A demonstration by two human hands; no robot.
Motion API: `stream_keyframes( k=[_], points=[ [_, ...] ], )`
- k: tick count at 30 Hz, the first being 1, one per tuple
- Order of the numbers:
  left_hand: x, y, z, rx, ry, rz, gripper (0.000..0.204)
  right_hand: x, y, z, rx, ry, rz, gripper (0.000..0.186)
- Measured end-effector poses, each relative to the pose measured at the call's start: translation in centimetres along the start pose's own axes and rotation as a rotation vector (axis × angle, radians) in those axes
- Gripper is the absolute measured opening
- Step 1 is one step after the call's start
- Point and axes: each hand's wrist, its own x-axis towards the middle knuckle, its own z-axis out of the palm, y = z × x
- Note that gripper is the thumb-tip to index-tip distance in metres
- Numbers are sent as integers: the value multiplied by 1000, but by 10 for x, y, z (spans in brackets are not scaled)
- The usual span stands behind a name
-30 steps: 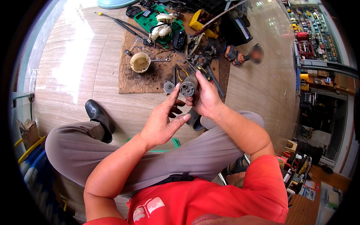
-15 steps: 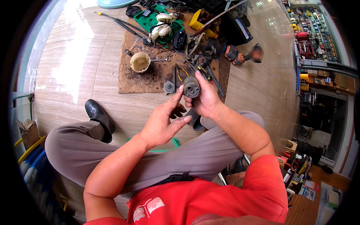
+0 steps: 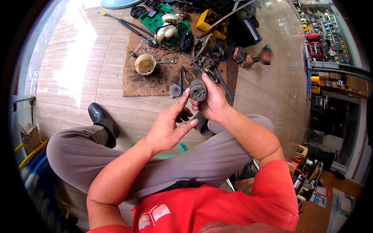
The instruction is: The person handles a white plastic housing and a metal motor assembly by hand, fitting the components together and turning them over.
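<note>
A grey cylindrical metal part (image 3: 198, 91), with a recessed, holed end face turned toward me, is held up in my right hand (image 3: 212, 101). The right fingers and thumb wrap round its side. Just left of it is my left hand (image 3: 171, 126), thumb and fingers apart, the index fingertip at the cylinder's left edge; I cannot tell whether it touches. Beyond the part, yellow-handled pliers (image 3: 188, 76) lie on a stained cardboard sheet (image 3: 134, 87). A small grey metal piece (image 3: 175, 90) sits on the sheet's near edge.
On the cardboard stand a cream plastic cup (image 3: 145, 65), a wrench (image 3: 167, 62) and a white plastic assembly (image 3: 168, 31) on a green case (image 3: 149, 17). A yellow container (image 3: 211, 25) is farther back. Cordless tools (image 3: 243, 58) rest on the tiles to the right. My boot (image 3: 104, 122) is at left.
Hardly anything differs. The cylindrical part and my right hand have shifted very slightly left; my left hand keeps nearly the same pose.
</note>
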Motion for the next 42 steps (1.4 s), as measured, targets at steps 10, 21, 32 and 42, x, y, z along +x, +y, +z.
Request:
stream_keyframes(
  k=[10, 21, 32, 42],
  points=[
    [-1, 2, 0, 2, 26, -12, 84, 1, -1, 0, -10, 16, -34, 43],
    [1, -5, 4, 57, 104, -12, 86, 0, -6, 4, -1, 85, -106, 37],
    [0, -8, 5, 40, 118, -45, 86, 1, -6, 3, -14, 74, -137, 30],
    [3, -11, 8, -54, 277, -130, 48, -4, -15, 7, -74, 74, -253, 23]
  ],
)
